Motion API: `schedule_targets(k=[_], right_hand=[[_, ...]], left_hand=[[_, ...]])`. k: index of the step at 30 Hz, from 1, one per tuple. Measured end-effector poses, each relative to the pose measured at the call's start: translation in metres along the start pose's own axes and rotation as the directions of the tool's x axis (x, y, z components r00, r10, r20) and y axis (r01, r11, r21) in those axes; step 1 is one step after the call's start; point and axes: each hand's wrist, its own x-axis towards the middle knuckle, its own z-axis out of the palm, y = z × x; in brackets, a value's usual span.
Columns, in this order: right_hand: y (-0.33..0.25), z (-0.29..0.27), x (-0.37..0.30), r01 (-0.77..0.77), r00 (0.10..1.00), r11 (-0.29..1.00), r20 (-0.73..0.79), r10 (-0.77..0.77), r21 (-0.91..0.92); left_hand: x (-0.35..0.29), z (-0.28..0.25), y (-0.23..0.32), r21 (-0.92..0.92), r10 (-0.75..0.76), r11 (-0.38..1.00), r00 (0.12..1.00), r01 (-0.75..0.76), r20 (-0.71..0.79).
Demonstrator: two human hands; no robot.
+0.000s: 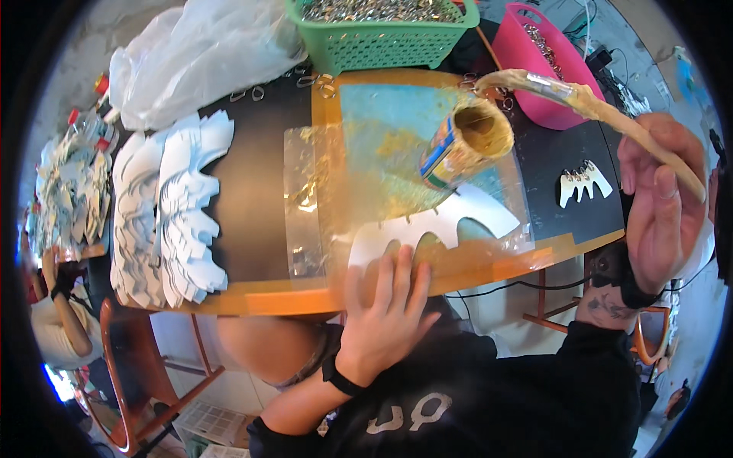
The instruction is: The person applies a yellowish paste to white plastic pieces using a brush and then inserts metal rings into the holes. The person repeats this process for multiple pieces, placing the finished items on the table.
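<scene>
My left hand [385, 305] lies flat with fingers spread on a white scalloped card cut-out [450, 221] that rests on a glue-stained clear plastic sheet [321, 198]. My right hand [660, 202] grips a glue-caked brush [580, 95], its handle in my fist and its tip raised above an open tin of yellow glue [466, 145]. The tin stands tilted on the sheet just behind the cut-out.
Stacks of white scalloped cut-outs [164, 206] lie at the table's left. A green basket [382, 30] and a pink basket [542, 65] of metal clips stand at the back. A small white cut piece [584, 183] lies right. Another person [53, 305] sits at far left.
</scene>
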Motion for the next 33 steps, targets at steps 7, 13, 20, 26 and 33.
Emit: schedule_targets(k=[7, 13, 20, 26, 33], right_hand=[[0.027, -0.009, 0.025, -0.155, 0.983, 0.988, 0.097, 0.154, -0.005], [0.048, 0.001, 0.034, -0.143, 0.978, 0.987, 0.161, 0.13, 0.075], [0.068, 0.036, 0.032, -0.295, 0.945, 0.92, 0.221, 0.24, 0.26], [0.064, 0.044, 0.038, -0.427, 0.891, 0.878, 0.268, 0.368, 0.215], [0.058, 0.02, 0.04, -0.326, 0.938, 0.926, 0.188, 0.292, 0.191]], left_hand=[[0.0, -0.004, 0.002, 0.024, 0.002, 1.0, 0.999, -0.003, 0.053], [-0.002, -0.003, 0.003, 0.048, -0.01, 0.999, 0.999, 0.008, 0.047], [-0.003, 0.0, 0.002, 0.061, 0.012, 0.998, 0.998, -0.015, 0.054], [-0.003, 0.0, 0.002, 0.062, 0.003, 0.998, 0.998, -0.006, 0.055], [-0.003, 0.001, 0.001, 0.04, 0.009, 0.999, 1.0, -0.01, 0.016]])
